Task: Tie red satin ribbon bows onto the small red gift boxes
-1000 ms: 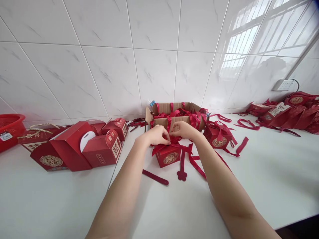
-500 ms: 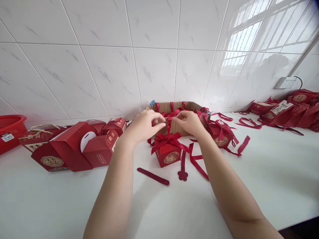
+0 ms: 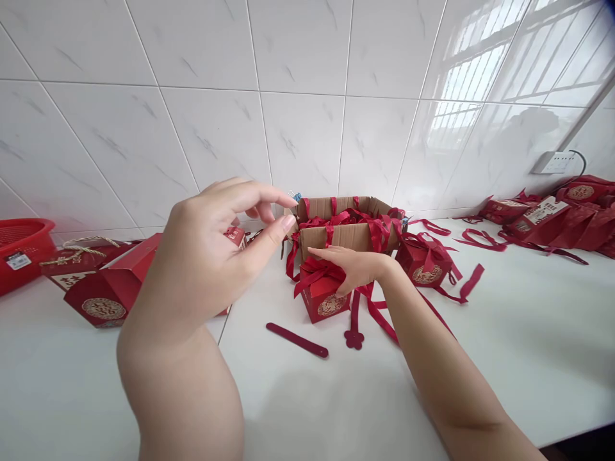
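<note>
A small red gift box (image 3: 324,301) with a gold emblem and a dark red ribbon bow stands on the white counter (image 3: 504,346). My right hand (image 3: 358,269) lies over its top, fingers across the bow and thumb on the front face. Loose ribbon tails (image 3: 379,314) trail from the box toward me. My left hand (image 3: 206,256) is raised close to the camera, left of the box, with fingers apart and nothing in them.
Behind the gift box sits a cardboard box (image 3: 346,234) draped with red ribbons, and a second ribboned box (image 3: 425,262) stands to its right. A red strip (image 3: 296,339) lies in front. Larger red boxes (image 3: 103,294) and a red basket (image 3: 22,250) are at left, more red boxes (image 3: 552,221) at far right.
Both hands left the bow and rose. Then my left hand swung up toward the camera, while my right hand came down onto the gift box's top.
</note>
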A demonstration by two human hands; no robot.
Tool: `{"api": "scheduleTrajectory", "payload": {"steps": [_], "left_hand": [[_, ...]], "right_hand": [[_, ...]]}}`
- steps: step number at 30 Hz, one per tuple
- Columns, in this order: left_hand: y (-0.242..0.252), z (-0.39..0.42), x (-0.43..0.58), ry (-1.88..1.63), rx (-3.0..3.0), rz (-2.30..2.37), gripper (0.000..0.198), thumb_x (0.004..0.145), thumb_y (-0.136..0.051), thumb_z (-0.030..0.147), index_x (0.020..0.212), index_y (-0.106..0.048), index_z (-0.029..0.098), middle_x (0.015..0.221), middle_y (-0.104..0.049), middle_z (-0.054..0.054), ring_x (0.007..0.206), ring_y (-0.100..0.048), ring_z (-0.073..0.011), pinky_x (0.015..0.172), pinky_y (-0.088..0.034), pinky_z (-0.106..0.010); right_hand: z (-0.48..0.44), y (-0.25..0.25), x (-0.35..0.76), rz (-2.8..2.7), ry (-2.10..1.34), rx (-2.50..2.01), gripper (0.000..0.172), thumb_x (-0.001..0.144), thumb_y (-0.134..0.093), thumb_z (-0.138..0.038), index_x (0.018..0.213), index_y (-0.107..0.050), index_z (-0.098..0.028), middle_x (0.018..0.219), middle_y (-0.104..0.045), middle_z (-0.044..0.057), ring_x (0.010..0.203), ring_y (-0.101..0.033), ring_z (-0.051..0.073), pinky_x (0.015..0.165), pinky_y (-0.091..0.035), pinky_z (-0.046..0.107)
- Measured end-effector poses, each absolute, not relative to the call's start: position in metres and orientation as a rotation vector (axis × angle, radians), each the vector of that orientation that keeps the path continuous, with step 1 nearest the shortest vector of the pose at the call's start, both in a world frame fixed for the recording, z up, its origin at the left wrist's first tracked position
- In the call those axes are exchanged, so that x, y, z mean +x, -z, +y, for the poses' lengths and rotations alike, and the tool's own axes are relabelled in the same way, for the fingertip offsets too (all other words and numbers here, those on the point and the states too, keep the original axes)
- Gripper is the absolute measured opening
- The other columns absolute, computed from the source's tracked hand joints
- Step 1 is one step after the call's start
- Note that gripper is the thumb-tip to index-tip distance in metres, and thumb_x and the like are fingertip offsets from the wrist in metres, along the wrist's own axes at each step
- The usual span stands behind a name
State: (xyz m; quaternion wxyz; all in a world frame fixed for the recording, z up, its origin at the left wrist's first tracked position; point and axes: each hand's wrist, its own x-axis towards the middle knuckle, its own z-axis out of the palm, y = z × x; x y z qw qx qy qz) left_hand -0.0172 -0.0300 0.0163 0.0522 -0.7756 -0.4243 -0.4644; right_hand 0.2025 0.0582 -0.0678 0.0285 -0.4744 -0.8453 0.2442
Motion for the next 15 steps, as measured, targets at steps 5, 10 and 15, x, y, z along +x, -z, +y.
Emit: {"api": "scheduleTrajectory", "payload": {"steps": [5,10,15], "left_hand": [[-0.018,-0.027,-0.025,1.438,-2.387,-1.317,0.015,0.077,-0.056,0.037,0.087,-0.066,0.043,0.076,-0.064,0.006,0.072,-0.059,-0.0208,0.053,-0.047,-0.035],[-0.017,-0.031,-0.030,1.457,-2.335,-1.364,0.023,0.074,-0.055,0.035,0.089,-0.066,0.047,0.078,-0.065,0.006,0.080,-0.061,-0.0250,0.054,-0.051,-0.039],[-0.017,-0.037,-0.030,1.459,-2.316,-1.289,0.038,0.070,-0.054,0.033,0.100,-0.063,0.053,0.083,-0.068,0.009,0.089,-0.062,-0.0281,0.050,-0.053,-0.040]], "right_hand": [[0.056,0.063,0.208,-2.485,-0.715,-1.652,0.108,0.056,-0.076,-0.044,0.145,-0.016,-0.041,0.148,-0.031,0.000,0.137,-0.016,0.041,0.099,-0.036,0.057],[0.028,0.038,0.251,-2.094,-0.542,-1.804,0.095,0.062,-0.072,-0.047,0.144,-0.025,-0.038,0.139,-0.045,0.003,0.118,-0.048,0.035,0.089,-0.047,0.045],[0.005,0.031,0.300,-1.454,-0.146,-2.011,0.099,0.057,-0.071,-0.062,0.142,-0.032,-0.026,0.125,-0.054,0.013,0.107,-0.054,0.037,0.082,-0.049,0.049]]}}
